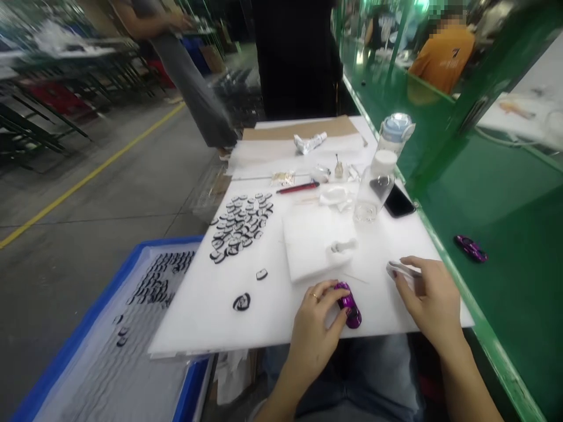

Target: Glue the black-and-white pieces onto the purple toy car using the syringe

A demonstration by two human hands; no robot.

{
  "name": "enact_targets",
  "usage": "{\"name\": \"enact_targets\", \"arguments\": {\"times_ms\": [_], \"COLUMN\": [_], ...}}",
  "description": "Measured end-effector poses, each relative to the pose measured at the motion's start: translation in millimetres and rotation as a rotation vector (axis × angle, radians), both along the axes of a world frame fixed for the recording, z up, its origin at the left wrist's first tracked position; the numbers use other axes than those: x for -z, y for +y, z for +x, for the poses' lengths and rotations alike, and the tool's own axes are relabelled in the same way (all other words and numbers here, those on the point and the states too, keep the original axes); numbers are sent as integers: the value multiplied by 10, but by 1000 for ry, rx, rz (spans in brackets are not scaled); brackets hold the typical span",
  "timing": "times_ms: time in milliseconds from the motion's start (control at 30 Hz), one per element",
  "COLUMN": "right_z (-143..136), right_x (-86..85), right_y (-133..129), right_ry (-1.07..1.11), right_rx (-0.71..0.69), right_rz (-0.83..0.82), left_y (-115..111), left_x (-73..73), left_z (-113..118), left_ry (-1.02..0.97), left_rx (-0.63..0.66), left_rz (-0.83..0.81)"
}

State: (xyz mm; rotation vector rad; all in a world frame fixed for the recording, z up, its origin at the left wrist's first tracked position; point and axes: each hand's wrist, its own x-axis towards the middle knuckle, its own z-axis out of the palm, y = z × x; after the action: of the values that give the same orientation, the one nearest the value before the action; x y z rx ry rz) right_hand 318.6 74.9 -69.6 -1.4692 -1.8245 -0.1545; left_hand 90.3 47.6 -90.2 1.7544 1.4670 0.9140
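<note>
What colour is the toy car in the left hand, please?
The toy car is shiny purple, clearest in the head view.

Two hands are each holding one thing: the left hand [313, 328] a toy car [353, 318], the right hand [433, 300] a pale item [396, 268]. A second car [471, 248] is lying right, making two. Two bottles are standing far right, one clear [367, 199], one blue-lidded [396, 128]. One pen [298, 188] and one phone [399, 202] are lying far. Dozens of small pieces [243, 225] are crowding the left, uncountable.
</note>
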Motion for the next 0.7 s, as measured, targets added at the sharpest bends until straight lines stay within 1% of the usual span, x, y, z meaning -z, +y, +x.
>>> {"name": "enact_targets", "arguments": {"times_ms": [67,133,333,433,533,633,700], "right_z": [13,-20,-226,-345,-545,-791,-861], "right_x": [-13,-13,22,69,169,271,295], "right_y": [41,20,-162,-234,-305,-352,-343], "right_ry": [-31,30,180,234,229,123,88], "right_rx": [3,-34,-187,-229,-241,-224,-189], "right_rz": [22,18,-65,-98,-147,-155,-149], "left_y": [13,31,64,44,3,-48,-83], "left_x": [0,-11,-19,-4,19,70,121], "left_z": [6,15,135,163,102,-20,-101], "left_ry": [-4,-7,23,20,-43,-164,-222], "left_rx": [7,8,-90,-95,-109,-171,-198], "left_rz": [13,14,17,36,53,108,132]}}
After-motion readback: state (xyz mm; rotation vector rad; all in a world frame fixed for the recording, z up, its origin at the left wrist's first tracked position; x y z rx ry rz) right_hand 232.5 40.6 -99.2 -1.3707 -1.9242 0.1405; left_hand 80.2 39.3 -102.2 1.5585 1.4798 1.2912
